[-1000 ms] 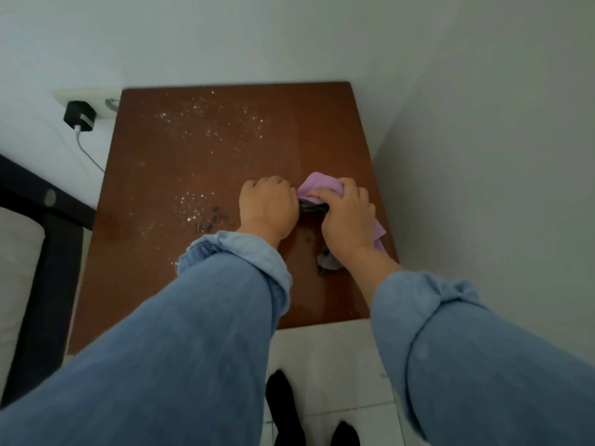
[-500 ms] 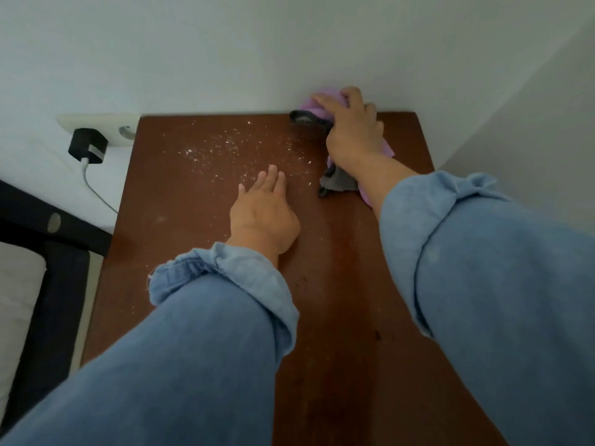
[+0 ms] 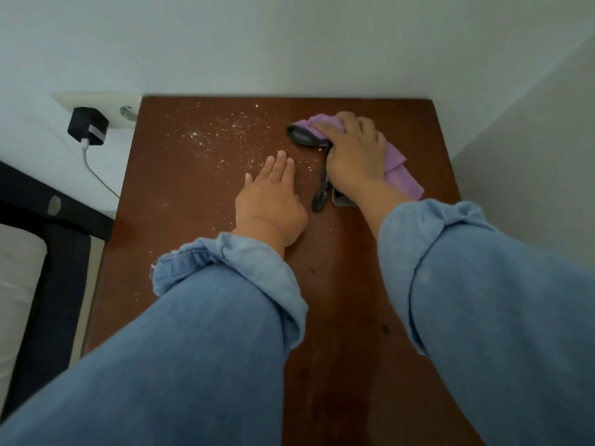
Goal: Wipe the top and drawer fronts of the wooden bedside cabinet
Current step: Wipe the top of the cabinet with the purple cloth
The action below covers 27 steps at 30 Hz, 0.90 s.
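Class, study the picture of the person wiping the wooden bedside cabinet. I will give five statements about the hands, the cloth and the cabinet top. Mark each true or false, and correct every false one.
1. The right hand holds a purple cloth against the cabinet top. True.
2. The left hand grips the cloth. False: it lies flat on the wood, fingers straight, holding nothing.
3. White specks lie on the far left part of the top. True.
4. A black charger sits plugged in at the wall, left of the cabinet. True.
5. The cloth lies at the cabinet's near edge. False: it is near the far right corner.
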### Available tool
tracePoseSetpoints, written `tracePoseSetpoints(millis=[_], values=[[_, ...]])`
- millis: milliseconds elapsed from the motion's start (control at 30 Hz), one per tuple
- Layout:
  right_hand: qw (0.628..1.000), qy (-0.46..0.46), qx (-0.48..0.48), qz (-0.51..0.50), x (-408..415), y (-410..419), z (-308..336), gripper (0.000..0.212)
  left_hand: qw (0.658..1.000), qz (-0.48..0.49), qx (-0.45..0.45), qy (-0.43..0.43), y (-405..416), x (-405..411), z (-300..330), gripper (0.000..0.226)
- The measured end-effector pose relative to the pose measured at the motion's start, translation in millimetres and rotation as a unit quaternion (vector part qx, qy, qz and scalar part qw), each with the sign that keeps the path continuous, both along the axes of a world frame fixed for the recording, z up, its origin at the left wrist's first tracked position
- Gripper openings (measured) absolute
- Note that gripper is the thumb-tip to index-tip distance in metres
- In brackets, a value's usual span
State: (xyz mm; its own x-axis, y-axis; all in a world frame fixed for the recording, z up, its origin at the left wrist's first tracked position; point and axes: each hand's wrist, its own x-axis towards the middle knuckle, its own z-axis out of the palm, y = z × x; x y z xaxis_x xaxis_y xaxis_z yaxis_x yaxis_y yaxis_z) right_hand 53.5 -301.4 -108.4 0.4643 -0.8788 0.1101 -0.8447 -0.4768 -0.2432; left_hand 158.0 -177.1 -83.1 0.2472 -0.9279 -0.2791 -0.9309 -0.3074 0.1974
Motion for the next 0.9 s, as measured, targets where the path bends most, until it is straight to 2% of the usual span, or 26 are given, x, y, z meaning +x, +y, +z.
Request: tracePoseSetpoints(millis=[167, 433, 567, 633, 767, 900], values=[[1.0, -0.011, 0.004, -0.009, -30, 79, -3, 0.05, 0.999, 0.012, 0.033, 0.007, 5, -3, 8, 0.064], [0.999, 0.001, -0.012, -0.039, -83, 190, 4, 0.047, 0.999, 0.012, 0.045, 0.004, 5, -10, 16, 0.063], [0.999, 0.011, -0.024, -0.037, -87, 191, 9, 0.049, 0.999, 0.015, 0.041, 0.013, 11, -18, 25, 0.059], [0.999, 0.011, -0.026, -0.037, -87, 191, 7, 0.048, 0.999, 0.01, 0.032, -0.014, 22, -23, 27, 0.057], [0.999, 0.013, -0.02, -0.033, -87, 194, 7, 0.047, 0.999, 0.003, 0.018, -0.042, 61, -43, 26, 0.056], [1.0, 0.011, -0.005, -0.027, -88, 192, 9, 0.045, 0.999, 0.008, 0.021, -0.035, 104, -61, 21, 0.055]])
